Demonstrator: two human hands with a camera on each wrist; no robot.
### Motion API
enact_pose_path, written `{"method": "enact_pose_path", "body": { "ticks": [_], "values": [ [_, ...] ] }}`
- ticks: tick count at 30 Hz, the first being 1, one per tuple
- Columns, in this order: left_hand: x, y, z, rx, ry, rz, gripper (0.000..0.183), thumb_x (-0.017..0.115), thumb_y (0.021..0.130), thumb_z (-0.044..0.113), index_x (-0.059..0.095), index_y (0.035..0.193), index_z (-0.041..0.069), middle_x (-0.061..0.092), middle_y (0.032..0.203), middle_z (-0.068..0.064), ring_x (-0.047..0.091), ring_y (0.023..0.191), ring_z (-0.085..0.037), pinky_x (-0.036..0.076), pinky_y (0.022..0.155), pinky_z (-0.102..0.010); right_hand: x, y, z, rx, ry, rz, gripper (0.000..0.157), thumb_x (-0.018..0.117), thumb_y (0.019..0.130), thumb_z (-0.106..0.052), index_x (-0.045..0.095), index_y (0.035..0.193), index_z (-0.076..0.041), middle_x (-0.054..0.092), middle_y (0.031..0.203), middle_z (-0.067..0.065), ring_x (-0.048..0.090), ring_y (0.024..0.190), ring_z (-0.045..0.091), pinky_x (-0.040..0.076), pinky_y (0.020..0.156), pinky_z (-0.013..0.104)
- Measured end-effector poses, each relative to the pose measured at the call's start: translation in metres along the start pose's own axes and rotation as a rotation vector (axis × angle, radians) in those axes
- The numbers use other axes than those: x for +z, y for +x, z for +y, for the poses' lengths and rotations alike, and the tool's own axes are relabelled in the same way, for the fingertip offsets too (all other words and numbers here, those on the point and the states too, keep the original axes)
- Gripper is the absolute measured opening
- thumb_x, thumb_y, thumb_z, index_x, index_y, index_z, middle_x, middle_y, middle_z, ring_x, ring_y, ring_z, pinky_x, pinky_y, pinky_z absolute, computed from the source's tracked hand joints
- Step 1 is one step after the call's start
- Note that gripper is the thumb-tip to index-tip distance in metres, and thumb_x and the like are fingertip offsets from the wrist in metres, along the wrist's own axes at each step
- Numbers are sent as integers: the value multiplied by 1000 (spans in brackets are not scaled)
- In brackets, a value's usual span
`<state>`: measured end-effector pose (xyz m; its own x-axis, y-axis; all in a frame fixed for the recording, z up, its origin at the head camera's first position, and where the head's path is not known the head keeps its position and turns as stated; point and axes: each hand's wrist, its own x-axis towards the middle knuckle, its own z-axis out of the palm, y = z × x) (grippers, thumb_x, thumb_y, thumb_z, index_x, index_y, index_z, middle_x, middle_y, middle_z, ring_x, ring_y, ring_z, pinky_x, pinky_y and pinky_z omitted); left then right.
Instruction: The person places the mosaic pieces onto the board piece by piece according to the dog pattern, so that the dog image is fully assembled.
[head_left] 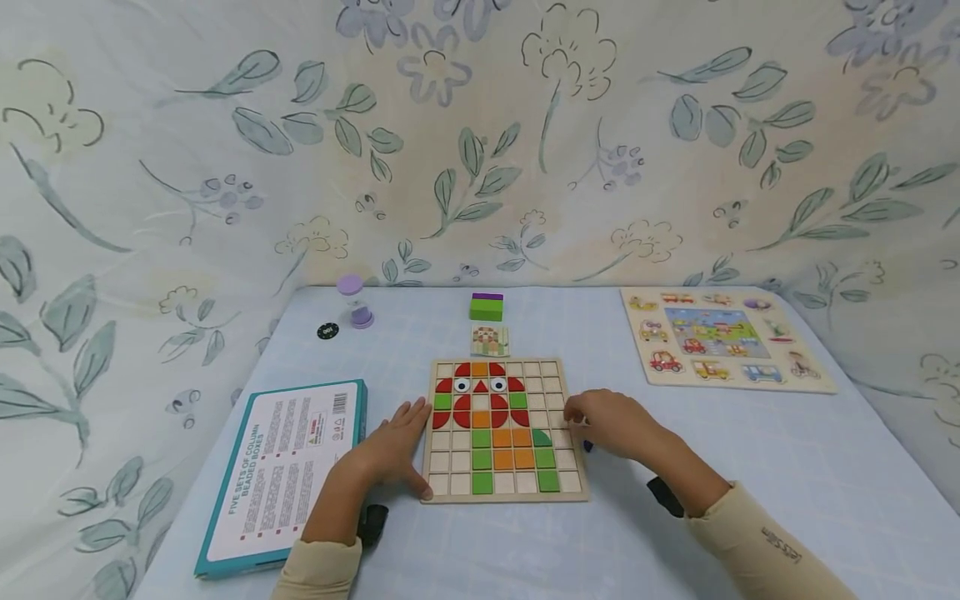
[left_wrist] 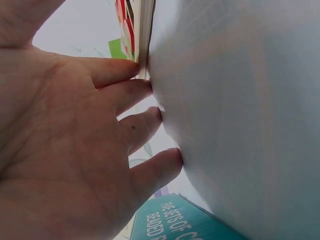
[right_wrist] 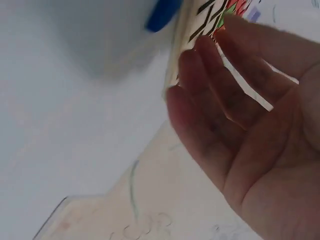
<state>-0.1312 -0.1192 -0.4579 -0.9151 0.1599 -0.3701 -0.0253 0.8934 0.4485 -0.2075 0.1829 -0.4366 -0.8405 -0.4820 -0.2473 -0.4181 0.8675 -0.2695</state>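
Observation:
A square wooden grid board [head_left: 517, 498] lies on the table between my hands. Red curved pieces, orange tiles [head_left: 513, 448], green tiles [head_left: 482, 482] and two googly-eye pieces fill part of its grid. A darker green quarter-round piece [head_left: 541, 438] sits on the right part. My left hand [head_left: 392, 443] is spread along the board's left side, its thumb at the lower left corner. At the right edge is my right hand [head_left: 611, 421], fingers loosely bent; in the right wrist view nothing shows between thumb and fingers. A dark blue piece [right_wrist: 165, 12] lies beside the board, close to this hand.
Behind the board are a small picture card [head_left: 490, 341] and a green block with a purple top [head_left: 487, 309]. A teal-edged box [head_left: 292, 467] lies left; a purple sand timer [head_left: 356, 302] and black chip [head_left: 327, 331] stand behind it. A vehicle puzzle [head_left: 810, 382] lies back right.

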Motion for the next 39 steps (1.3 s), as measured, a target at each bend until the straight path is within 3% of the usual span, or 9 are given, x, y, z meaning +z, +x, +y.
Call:
{"method": "enact_pose_path", "body": {
  "ticks": [3,6,13,22,31,39],
  "values": [
    [-1,0,-2,-4,7,0,116,87,52,30,20,145,13,14,152,-5,5,139,-27,14,110,-50,3,-13,12,11,10,-41,17,70,77,-15,66,93,-15,60,84,-6,54,76,10,49,67,31],
    [-2,1,-6,-8,15,4,116,87,52,31,20,145,13,14,152,-5,5,139,-27,14,110,-50,8,-19,20,-31,53,-23,16,73,74,-13,66,88,-16,57,82,-8,51,74,9,48,67,28],
    [-3,-1,-10,-22,23,6,117,87,50,31,20,145,14,14,151,-5,5,139,-27,14,109,-51,13,-16,24,-79,127,-11,17,68,76,-4,59,79,-17,55,73,-10,48,66,8,44,60,24],
    [-3,-2,-12,-16,19,13,117,87,50,30,20,145,13,15,151,-5,5,139,-27,14,109,-51,17,-1,9,-183,139,180,15,67,77,-3,64,83,-17,58,79,-11,51,71,5,48,64,22],
    [-2,-1,-13,-13,16,13,116,87,51,31,20,145,13,15,151,-5,5,139,-27,14,109,-51,26,1,-2,-189,41,188,12,68,77,-3,68,83,-14,62,80,-9,56,76,6,52,72,24],
    [-4,-2,-9,-12,19,20,116,87,51,30,21,145,13,15,151,-6,5,139,-28,14,109,-51,23,1,0,-212,51,145,13,72,75,-7,69,85,-15,60,81,-11,54,74,3,50,69,20]
  ]
}}
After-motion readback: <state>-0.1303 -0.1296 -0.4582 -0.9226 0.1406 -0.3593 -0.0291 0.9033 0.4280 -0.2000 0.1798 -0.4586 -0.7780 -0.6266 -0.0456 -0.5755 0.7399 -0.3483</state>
